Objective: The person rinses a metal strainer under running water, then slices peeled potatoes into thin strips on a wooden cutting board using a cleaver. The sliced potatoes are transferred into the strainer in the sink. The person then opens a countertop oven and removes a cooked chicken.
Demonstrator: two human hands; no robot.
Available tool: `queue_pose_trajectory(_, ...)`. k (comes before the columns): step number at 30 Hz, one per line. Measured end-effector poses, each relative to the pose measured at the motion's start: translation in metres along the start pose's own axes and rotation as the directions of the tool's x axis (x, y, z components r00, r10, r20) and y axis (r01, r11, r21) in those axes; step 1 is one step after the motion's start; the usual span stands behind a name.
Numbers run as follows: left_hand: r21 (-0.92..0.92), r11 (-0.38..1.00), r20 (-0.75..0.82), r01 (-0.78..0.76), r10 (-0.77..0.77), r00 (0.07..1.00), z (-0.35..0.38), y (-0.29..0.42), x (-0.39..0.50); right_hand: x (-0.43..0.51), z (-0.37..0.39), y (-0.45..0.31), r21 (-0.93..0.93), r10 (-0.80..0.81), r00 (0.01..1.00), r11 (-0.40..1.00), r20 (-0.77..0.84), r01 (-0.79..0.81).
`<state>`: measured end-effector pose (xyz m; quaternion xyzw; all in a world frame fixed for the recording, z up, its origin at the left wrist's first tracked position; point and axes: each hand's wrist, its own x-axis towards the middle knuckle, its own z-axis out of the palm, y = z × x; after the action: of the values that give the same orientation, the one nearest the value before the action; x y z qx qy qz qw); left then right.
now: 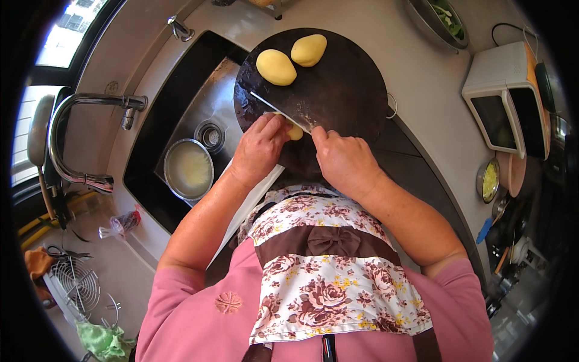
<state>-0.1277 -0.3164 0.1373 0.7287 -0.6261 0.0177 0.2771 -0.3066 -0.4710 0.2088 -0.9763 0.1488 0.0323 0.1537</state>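
Observation:
On the round dark cutting board (344, 86) my left hand (264, 140) holds down a peeled potato (295, 132), which its fingers partly cover. My right hand (344, 158) grips a kitchen knife (276, 107) by its handle, and the handle is hidden in the fist. The blade points to the upper left and lies along or over the held potato; how far it has cut in, I cannot tell. Two more peeled potatoes, a rounder one (276, 67) and a more pointed one (309, 50), rest near the board's far edge. Wet marks show on the board's left side.
Left of the board is a sink (221, 77) with a metal bowl (188, 169) of cloudy water beside the drain. A curved faucet (68, 131) reaches over from the left. At the right stand a white microwave (497, 99) and a bowl of shredded yellowish food (490, 181). A bowl of greens (445, 20) sits far right.

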Motion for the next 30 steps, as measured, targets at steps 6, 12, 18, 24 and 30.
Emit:
queue_pose_trajectory(6,0.023,0.999,0.029,-0.027,0.026,0.999,-0.003,-0.002,0.000,0.001,0.000,-0.005,0.014,0.002,1.000,1.000,-0.017,-0.002)
queue_pose_trajectory(12,-0.026,0.999,-0.006,-0.033,0.032,0.999,-0.001,-0.006,-0.001,0.014,0.017,0.000,0.062,0.028,0.999,0.998,0.034,-0.030)
queue_pose_trajectory(18,-0.064,0.997,-0.038,-0.038,0.036,0.999,0.002,-0.010,-0.005,-0.004,0.004,-0.002,0.103,-0.001,0.998,0.995,0.064,-0.006)
queue_pose_trajectory(24,-0.069,0.995,-0.071,-0.066,0.061,0.996,0.005,-0.015,-0.008,0.013,0.012,-0.006,0.062,0.024,0.994,0.998,0.107,-0.031)
queue_pose_trajectory(30,-0.077,0.995,-0.119,-0.064,0.055,0.991,0.008,-0.017,-0.011,-0.002,0.005,-0.005,0.088,0.032,0.991,0.995,0.129,-0.043)
